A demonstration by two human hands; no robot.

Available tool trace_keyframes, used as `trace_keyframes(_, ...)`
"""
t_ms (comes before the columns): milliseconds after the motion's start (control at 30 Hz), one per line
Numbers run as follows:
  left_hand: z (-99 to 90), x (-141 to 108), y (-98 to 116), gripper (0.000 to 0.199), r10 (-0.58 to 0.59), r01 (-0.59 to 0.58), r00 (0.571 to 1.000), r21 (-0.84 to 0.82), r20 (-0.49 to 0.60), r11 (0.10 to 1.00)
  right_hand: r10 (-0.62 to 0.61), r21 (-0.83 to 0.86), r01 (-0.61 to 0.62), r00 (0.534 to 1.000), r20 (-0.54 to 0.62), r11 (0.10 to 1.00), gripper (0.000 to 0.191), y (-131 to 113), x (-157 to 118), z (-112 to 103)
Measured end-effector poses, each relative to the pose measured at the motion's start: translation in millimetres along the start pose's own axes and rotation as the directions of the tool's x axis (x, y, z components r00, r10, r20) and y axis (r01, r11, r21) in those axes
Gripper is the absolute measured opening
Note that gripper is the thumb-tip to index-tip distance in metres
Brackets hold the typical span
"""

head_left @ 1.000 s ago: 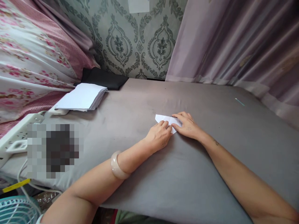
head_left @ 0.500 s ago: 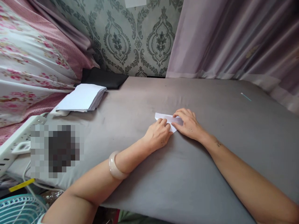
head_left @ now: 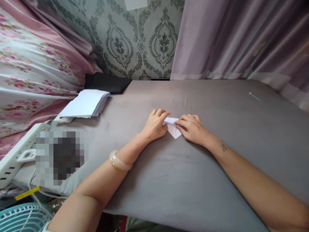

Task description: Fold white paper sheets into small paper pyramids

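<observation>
A small folded sheet of white paper (head_left: 174,131) lies on the grey cloth surface (head_left: 154,193), its lower edge coming to a point toward me. My left hand (head_left: 156,125) has the paper's left end between thumb and forefinger, the other fingers curled above. On the opposite end, my right hand (head_left: 191,128) grips the paper, fingers on top and thumb along the lower right edge. Both ends of the sheet are partly hidden by my fingers. A pale bangle (head_left: 118,161) circles my left forearm.
A stack of white paper (head_left: 84,103) sits at the left, before a black flat item (head_left: 106,83). Nearer are a white power strip (head_left: 12,164), cables and a teal fan (head_left: 24,216). A thin blue stick (head_left: 254,96) lies far right. Curtains hang along both sides.
My left hand has moved off the paper's middle to its left end, uncovering the pointed lower part. My right hand stays at the right end. The view has shifted slightly.
</observation>
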State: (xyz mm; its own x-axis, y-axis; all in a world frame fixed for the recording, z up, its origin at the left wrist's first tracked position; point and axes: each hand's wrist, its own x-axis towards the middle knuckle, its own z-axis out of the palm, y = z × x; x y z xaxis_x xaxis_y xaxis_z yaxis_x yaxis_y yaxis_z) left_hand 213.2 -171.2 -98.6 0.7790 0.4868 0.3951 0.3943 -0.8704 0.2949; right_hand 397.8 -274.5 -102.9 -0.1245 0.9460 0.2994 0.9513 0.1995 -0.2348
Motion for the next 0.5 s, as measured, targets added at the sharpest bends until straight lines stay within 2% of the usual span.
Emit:
trace_keyframes(100, 4.4, 7.7, -17.9, 0.024, 0.015, -0.002, 0.991, -0.100, 0.131, 0.995, 0.057, 0.036, -0.058, 0.998, 0.022, 0.998, 0.024, 1.9, 1.2, -2.2)
trace_keyframes(267, 6.4, 13.9, -29.9, 0.021, 0.032, -0.003, 0.986, -0.176, 0.166, 0.984, 0.187, 0.169, -0.199, 0.979, 0.083, 0.965, 0.022, 12.9, 1.1, -8.6)
trace_keyframes(500, 5.0, 14.0, -34.1, 0.021, 0.088, -0.056, 0.980, -0.175, 0.181, 0.983, 0.106, 0.204, -0.121, 0.991, 0.080, 0.972, 0.026, 19.8, -4.5, -16.9)
